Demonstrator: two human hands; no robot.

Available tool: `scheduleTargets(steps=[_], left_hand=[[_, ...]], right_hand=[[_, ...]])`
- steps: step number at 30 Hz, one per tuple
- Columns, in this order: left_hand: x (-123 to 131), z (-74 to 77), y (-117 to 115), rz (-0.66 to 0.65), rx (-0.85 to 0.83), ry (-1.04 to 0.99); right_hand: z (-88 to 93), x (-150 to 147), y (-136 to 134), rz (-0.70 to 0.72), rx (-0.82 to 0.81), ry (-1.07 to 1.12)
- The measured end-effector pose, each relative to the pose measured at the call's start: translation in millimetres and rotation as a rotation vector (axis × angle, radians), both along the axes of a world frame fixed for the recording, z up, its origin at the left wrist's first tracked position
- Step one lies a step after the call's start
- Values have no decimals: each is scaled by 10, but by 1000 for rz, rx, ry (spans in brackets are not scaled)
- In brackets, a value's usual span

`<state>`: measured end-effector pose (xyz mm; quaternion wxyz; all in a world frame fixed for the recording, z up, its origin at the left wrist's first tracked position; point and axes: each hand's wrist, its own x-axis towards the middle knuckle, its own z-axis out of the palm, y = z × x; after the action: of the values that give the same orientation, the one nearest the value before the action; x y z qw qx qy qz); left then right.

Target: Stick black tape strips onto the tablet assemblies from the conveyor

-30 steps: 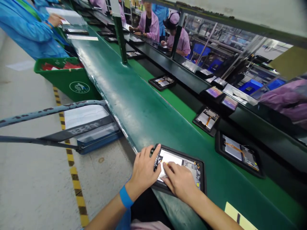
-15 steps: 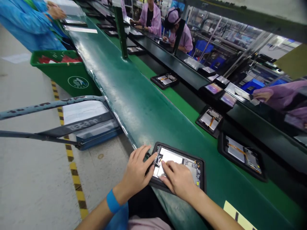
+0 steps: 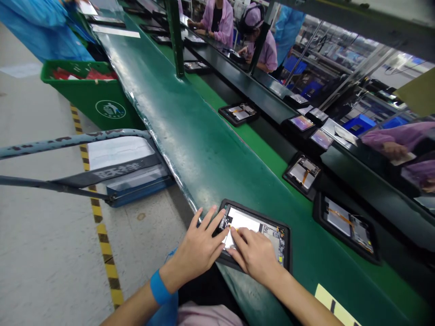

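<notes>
An opened tablet (image 3: 245, 219) lies in a black frame on the green bench in front of me, its bright inner plate and circuit boards showing. My left hand (image 3: 197, 246), with a blue band at the wrist, rests over the tablet's left end, fingers spread. My right hand (image 3: 254, 253) lies across the tablet's middle with bent fingers. Its index fingertip presses near a tiny orange piece, close to the left hand's fingertips. Whatever is under these fingertips is too small and covered to make out.
Several opened tablets, one (image 3: 346, 224) nearest, sit on the line to the right. A green bin (image 3: 84, 99) and a metal-framed trolley (image 3: 132, 174) stand left of the bench. A green post (image 3: 175, 40) rises ahead. Co-workers in pink and blue work farther off.
My left hand's fingers have spread and shifted slightly over the tablet's left end. My right hand stays nearly in place. A co-worker's hand at right now holds a small pale piece.
</notes>
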<state>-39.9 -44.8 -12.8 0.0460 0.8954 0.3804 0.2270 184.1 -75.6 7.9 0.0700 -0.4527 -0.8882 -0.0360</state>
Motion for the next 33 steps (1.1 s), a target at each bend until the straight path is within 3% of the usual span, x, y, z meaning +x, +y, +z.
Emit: scheduleTargets(steps=[20, 33], left_hand=[[17, -16, -25, 3, 21, 19], [23, -26, -51, 20, 4, -10]], right_hand=[[32, -24, 26, 16, 36, -8], [88, -17, 48, 79, -41, -99]])
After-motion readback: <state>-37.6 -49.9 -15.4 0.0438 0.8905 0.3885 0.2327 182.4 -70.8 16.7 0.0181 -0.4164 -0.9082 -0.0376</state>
